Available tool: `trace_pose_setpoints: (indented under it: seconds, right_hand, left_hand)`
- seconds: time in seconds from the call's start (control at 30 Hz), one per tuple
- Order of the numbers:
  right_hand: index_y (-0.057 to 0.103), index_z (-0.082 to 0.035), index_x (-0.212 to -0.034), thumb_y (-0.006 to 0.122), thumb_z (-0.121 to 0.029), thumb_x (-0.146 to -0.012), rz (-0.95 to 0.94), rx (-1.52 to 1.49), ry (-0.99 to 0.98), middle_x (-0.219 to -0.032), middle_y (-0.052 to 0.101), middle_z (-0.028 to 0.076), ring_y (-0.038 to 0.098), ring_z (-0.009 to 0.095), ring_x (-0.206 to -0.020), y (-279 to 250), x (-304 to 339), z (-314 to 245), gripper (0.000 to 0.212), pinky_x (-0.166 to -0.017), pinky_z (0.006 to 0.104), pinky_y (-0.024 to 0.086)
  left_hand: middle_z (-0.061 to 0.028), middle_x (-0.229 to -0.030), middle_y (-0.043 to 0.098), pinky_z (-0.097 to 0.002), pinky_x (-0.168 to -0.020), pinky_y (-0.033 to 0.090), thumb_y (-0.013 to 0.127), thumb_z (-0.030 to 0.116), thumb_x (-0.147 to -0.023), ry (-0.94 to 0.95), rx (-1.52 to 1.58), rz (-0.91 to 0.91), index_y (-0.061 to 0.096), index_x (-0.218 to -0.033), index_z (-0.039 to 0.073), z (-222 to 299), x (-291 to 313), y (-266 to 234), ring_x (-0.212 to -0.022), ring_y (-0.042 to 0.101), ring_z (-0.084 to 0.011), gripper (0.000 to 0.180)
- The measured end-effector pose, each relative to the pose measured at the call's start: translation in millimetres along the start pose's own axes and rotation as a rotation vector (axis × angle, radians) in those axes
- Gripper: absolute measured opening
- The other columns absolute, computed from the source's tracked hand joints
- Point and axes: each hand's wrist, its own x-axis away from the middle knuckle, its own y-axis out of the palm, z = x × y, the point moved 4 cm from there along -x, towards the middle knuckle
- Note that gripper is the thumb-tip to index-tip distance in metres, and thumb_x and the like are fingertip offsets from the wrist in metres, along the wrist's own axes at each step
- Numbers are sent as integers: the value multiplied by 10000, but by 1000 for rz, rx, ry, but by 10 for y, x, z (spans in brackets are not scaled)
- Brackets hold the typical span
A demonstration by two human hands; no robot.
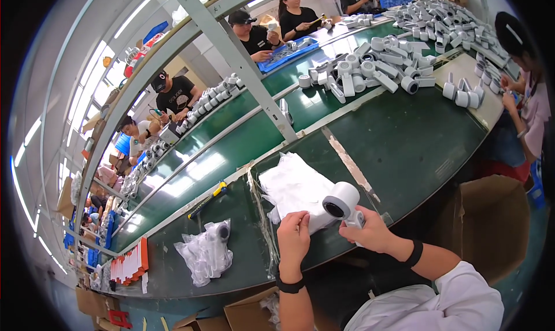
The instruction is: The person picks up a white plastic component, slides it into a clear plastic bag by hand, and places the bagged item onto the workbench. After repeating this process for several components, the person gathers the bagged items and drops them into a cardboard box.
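My right hand (373, 231) is wrapped round the handle of a white hair dryer (347, 197), its round head tilted up with a grey ring and a dark opening facing left. Just left of it, my left hand (293, 238) is closed in a pinch at the near edge of a stack of thin white plastic bags (292, 183). The fingertips seem to grip a bag's edge. The stack lies flat on the dark green table (404, 140), partly hidden behind the dryer head. Further left rests a clear bag (205, 253) with a bagged dryer in it.
A yellow cutter knife (208, 199) and orange-edged cards (130, 263) lie to the left. Many dryers (370, 68) are heaped beyond. A metal post (243, 65) rises at the table's far edge. A cardboard box (488, 221) stands at right. Co-workers sit across and at right.
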Motion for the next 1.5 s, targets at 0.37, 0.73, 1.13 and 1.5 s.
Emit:
trace_pose_setpoints:
  seconds: [0.37, 0.73, 1.13, 1.5]
  right_hand:
    - [564, -35, -1086, 741, -56, -818, 211, -175, -210, -921, 630, 13, 587, 70, -758, 267, -274, 20, 322, -647, 237, 491]
    - [593, -10, -1035, 684, -86, -789, 407, 137, -264, -846, 653, 51, 610, 103, -777, 58, -202, -61, 272, -695, 289, 502]
    - [557, -8, -1141, 727, -195, -808, 201, 557, -396, -842, 671, 114, 670, 203, -727, -306, 96, -448, 418, -663, 324, 517]
    - [-287, -125, -1470, 617, -227, -940, -643, 493, 349, -982, 670, 129, 676, 179, -666, -326, 66, -631, 1053, -606, 288, 563]
  left_hand:
    - [-36, -813, 681, -198, -616, 435, 636, 98, -944, -385, 585, -61, 689, -1015, -43, 132, 195, 209, -692, 563, -55, 166]
    - [-21, -838, 608, -229, -657, 493, 584, 109, -977, -530, 1134, 286, 610, -1018, 1, 63, 246, 138, -695, 569, -88, 119]
    - [7, -776, 622, -183, -569, 391, 686, 132, -913, -398, 621, 250, 666, -949, -32, 250, 214, 196, -660, 533, -38, 169]
    - [-64, -860, 701, -194, -613, 465, 644, 109, -942, -460, 756, 18, 673, -1033, -30, 293, 193, 290, -721, 627, -81, 169]
